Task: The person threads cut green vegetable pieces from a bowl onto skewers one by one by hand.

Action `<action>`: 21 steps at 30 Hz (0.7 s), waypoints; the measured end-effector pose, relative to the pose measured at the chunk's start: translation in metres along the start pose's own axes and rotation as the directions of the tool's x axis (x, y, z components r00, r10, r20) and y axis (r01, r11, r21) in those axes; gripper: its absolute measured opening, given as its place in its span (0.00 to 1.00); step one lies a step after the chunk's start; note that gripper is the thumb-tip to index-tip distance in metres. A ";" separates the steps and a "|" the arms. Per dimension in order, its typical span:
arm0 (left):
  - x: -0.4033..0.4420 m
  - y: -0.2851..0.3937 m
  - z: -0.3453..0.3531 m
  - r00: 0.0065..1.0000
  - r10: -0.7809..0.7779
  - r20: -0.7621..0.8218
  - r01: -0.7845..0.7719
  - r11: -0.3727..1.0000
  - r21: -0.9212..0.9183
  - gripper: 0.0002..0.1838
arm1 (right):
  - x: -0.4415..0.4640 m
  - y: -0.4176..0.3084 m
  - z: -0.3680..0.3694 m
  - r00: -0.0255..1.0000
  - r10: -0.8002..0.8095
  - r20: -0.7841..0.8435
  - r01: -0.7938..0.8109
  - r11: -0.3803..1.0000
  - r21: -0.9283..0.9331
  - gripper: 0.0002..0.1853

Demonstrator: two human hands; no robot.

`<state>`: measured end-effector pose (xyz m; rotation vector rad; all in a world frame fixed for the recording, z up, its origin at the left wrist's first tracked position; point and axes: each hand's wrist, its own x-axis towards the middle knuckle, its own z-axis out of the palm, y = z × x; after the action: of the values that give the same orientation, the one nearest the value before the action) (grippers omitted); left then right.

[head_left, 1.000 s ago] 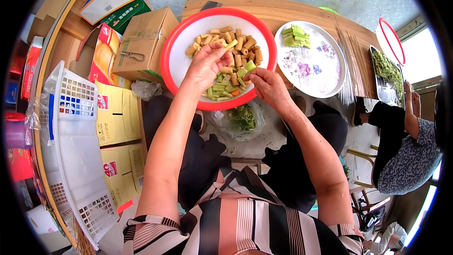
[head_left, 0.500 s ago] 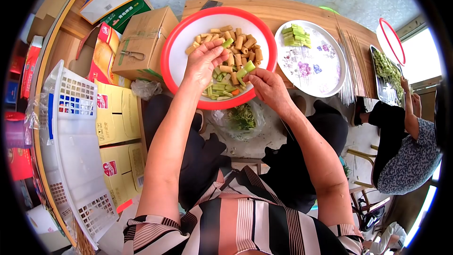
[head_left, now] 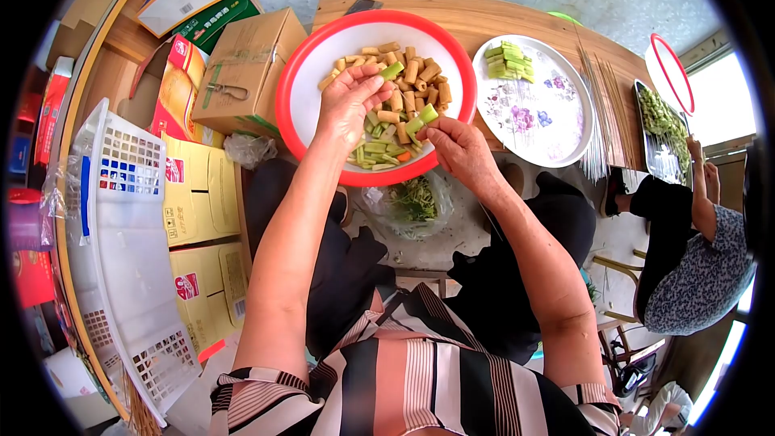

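Over a white basin with a red rim [head_left: 284, 105], my left hand [head_left: 349, 101] pinches a short green celery piece [head_left: 391, 72] between thumb and fingers. My right hand [head_left: 462, 148], at the basin's near right side, is closed on green celery pieces [head_left: 421, 119]; whether a skewer runs through them I cannot tell. Brown tube-shaped pieces [head_left: 420, 73] fill the basin's middle, and cut celery [head_left: 375, 153] lies along its near side. Right of the basin, a round flowered plate [head_left: 496, 105] bears a cluster of green celery pieces [head_left: 509, 61].
Thin skewers [head_left: 596, 117] lie beside the plate on the wooden table [head_left: 452, 12]. A tray of greens [head_left: 663, 119] stands farther right, near another person [head_left: 698, 270]. Cardboard boxes [head_left: 242, 73] and a white plastic basket [head_left: 133, 250] line the left. Below the basin is a bag of leaves [head_left: 413, 200].
The celery piece in my left hand shows slightly more and sits a touch higher. My right hand stays almost where it was.
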<state>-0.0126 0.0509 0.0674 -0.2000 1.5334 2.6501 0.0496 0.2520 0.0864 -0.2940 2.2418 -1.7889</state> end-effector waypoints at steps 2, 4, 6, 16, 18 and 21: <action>-0.001 0.001 0.001 1.000 0.002 -0.004 -0.002 1.000 -0.001 0.08 | -0.001 -0.002 -0.001 1.000 0.029 -0.009 -0.030 0.999 -0.020 0.12; -0.001 0.001 0.002 1.000 0.005 -0.009 -0.005 1.000 -0.003 0.08 | 0.000 -0.001 0.000 1.000 0.022 0.000 -0.022 1.000 -0.007 0.11; 0.000 0.001 0.001 1.000 0.009 -0.013 -0.009 1.000 -0.004 0.08 | 0.000 0.002 0.001 1.000 0.013 0.008 -0.013 1.000 0.007 0.11; 0.000 0.001 0.000 1.000 0.018 -0.019 -0.018 0.999 0.029 0.07 | 0.001 0.003 0.002 1.000 -0.014 0.002 0.015 1.000 -0.012 0.11; 0.000 0.000 0.000 1.000 0.026 -0.013 -0.025 0.999 0.034 0.07 | 0.000 0.002 0.001 1.000 -0.010 0.002 0.010 1.000 -0.008 0.11; 0.000 0.001 0.000 1.000 0.030 -0.010 -0.029 0.999 0.043 0.08 | -0.001 -0.002 0.000 0.999 0.053 -0.007 -0.054 0.998 -0.039 0.12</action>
<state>-0.0128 0.0505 0.0681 -0.1901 1.6075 2.6395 0.0503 0.2517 0.0884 -0.2338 2.2694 -1.7229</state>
